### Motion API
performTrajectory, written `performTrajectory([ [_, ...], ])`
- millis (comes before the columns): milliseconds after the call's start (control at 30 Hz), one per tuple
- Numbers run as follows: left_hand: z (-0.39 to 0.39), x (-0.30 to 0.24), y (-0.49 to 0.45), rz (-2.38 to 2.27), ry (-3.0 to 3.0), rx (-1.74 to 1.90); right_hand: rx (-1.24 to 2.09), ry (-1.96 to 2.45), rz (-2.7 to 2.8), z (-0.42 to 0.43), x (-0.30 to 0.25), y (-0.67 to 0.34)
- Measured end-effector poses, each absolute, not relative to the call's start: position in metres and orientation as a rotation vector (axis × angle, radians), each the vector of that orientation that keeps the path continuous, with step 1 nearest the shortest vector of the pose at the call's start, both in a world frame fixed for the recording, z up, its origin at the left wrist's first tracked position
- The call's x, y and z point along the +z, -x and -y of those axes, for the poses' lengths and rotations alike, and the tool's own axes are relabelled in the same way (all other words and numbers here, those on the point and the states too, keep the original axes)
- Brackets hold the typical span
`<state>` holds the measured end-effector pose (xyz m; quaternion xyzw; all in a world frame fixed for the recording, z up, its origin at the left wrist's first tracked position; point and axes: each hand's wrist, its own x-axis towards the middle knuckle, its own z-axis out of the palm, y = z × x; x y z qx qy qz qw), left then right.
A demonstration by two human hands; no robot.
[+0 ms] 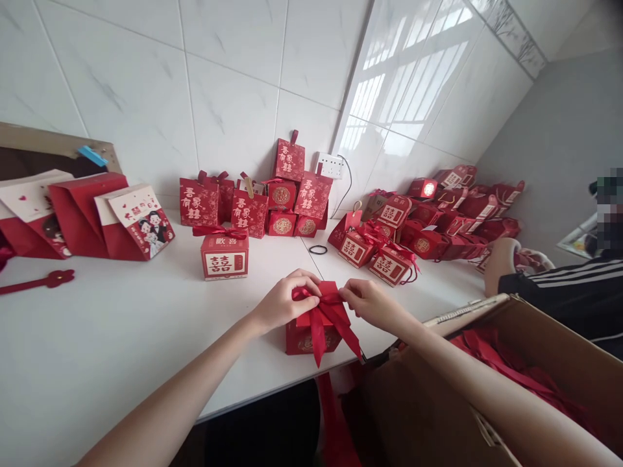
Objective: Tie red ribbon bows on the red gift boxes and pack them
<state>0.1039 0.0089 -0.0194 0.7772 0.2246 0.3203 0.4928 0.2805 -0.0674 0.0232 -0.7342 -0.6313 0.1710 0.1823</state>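
Observation:
In front of me, near the table's front edge, stands a red gift box (304,340) with a gold round emblem on its front. A red ribbon (318,331) is looped in a bow on its top, two tails hanging down over the front. My left hand (292,301) pinches the left side of the bow between thumb and fingers. On the other side, my right hand (365,299) has its fingertips closed on the bow's right loop. Part of the knot is hidden by the fingers.
A finished-looking red and cream box (225,258) sits behind my left hand. Several red boxes (282,198) are stacked along the wall, more (438,220) at right. Printed bags (141,220) stand left. A cardboard box (413,389) with red ribbons and a person's sleeve (559,292) are at right.

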Motion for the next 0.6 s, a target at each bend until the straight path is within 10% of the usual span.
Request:
performTrajectory([
  [600, -0.0073, -0.0197, -0.1047, -0.507, -1.889, 0.790, 0.398, 1.768, 1.940, 0.0732, 0.0134, -0.2815],
])
